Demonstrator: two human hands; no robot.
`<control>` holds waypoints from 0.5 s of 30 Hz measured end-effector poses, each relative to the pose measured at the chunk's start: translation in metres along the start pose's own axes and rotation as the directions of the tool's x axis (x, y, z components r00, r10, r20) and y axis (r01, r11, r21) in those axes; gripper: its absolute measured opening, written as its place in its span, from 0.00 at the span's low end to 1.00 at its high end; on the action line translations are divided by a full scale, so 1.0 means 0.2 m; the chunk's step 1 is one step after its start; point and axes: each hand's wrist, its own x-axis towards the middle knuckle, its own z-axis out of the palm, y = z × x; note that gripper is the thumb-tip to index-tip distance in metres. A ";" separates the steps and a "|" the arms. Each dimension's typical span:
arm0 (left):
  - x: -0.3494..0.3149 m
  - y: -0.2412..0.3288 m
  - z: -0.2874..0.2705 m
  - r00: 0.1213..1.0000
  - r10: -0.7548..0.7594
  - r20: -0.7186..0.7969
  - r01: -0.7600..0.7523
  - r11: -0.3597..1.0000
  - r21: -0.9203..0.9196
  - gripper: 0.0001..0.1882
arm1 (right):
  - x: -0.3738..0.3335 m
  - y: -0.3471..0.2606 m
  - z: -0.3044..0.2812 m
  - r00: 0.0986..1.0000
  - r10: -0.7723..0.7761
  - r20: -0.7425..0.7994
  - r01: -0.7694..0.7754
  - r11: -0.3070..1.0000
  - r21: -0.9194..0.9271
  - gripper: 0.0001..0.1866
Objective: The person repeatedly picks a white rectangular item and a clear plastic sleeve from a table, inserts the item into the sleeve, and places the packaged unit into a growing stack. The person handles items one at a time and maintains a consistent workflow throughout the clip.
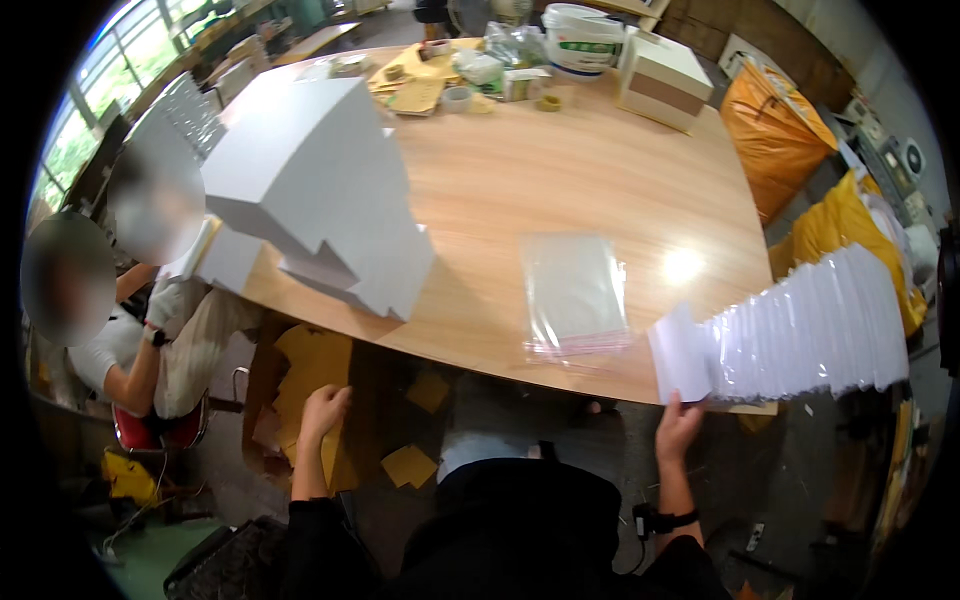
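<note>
My right hand (679,428) grips the lower edge of a flat white packet (682,352) at the table's near right edge, thumb and fingers closed on it. The packet stands against the left end of a long row of white, plastic-wrapped packets (800,325). My left hand (325,411) is off the table at the near side, its fingers curled in with nothing visible in them. Between the hands, farther in on the table, lies a stack of clear plastic bags (575,285). To the left stands a tall stack of white sheets or cards (330,190).
The wooden table (480,180) curves along its near edge. A white bucket (582,42), a box (665,75) and tape rolls stand at the far side. A carton of yellow pieces (310,390) is below left. Two people sit at the left; orange sacks (770,130) stand right.
</note>
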 end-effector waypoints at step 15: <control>-0.01 1.58 1.02 0.334 0.800 0.498 -0.865 0.050 0.500 0.11 | 0.18 -0.26 -0.12 0.971 -0.077 0.227 0.070 0.997 0.038 0.12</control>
